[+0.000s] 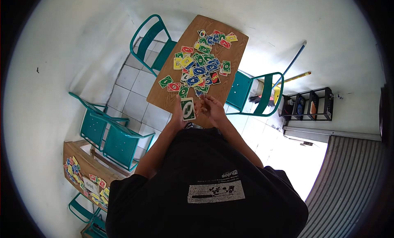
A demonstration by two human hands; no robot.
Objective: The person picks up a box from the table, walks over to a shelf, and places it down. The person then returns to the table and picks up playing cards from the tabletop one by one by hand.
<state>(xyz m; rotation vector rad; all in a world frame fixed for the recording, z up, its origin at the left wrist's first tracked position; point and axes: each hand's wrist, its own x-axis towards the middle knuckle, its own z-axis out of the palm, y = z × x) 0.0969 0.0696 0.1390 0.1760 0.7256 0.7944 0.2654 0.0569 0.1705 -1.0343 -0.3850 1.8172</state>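
Observation:
My left hand (177, 115) is closed around a card stack whose top is a green Uno card (188, 109), face up, with its thumb along the left edge. Close to the right of that stack, my right hand (214, 110) has its fingers bent inward; I cannot tell what, if anything, is between them. Just beyond both hands, a loose spread of Uno cards (199, 70) in red, blue, green and yellow covers the middle of the wooden table (161, 98). A green card (166, 81) and a red card (174, 87) lie at its near left side.
Teal metal chairs stand left (152, 40) and right (271, 94) of the table, with more (119, 141) behind on the left. A second table (78, 149) holds more cards. A black wall rack (308, 104) and leaning poles (294, 62) are at the right.

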